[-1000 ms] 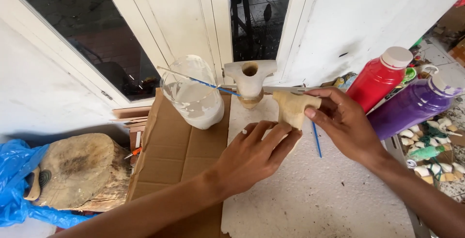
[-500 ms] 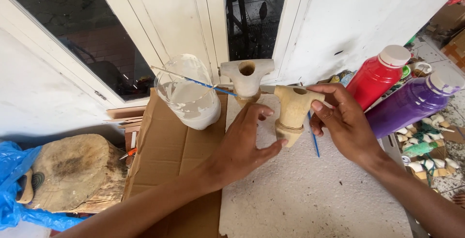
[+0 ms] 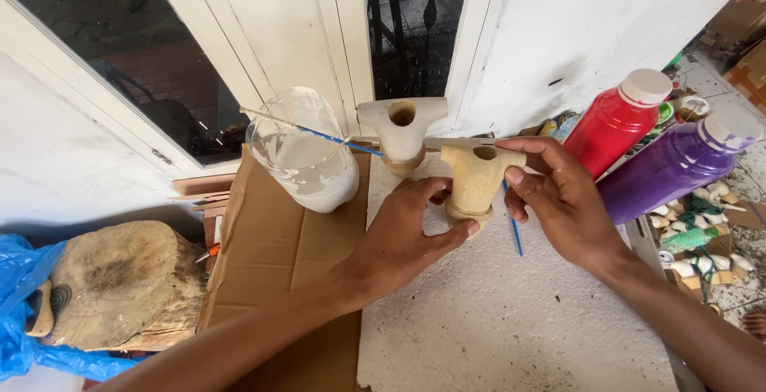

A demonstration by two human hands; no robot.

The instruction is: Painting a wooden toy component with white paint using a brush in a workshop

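Observation:
A tan carved wooden piece [image 3: 475, 175] with a hole in its top stands upright on a white board [image 3: 511, 320]. My left hand [image 3: 403, 236] cups its base from the left. My right hand [image 3: 558, 196] grips its top and right side. Just behind it stands a second, white-painted wooden piece [image 3: 401, 129] of the same shape. A thin blue brush [image 3: 515, 236] lies under my right hand.
A cut plastic bottle [image 3: 307, 161] with white paint and a blue-handled brush [image 3: 319, 134] across it sits on brown cardboard [image 3: 283, 272]. Red [image 3: 618, 121] and purple [image 3: 678, 165] paint bottles stand at right. A wooden stump [image 3: 120, 284] and blue plastic [image 3: 16, 304] are at left.
The tan piece, held tilted a second ago, has been turned upright and set down on the white board. My left hand moved in to hold its base.

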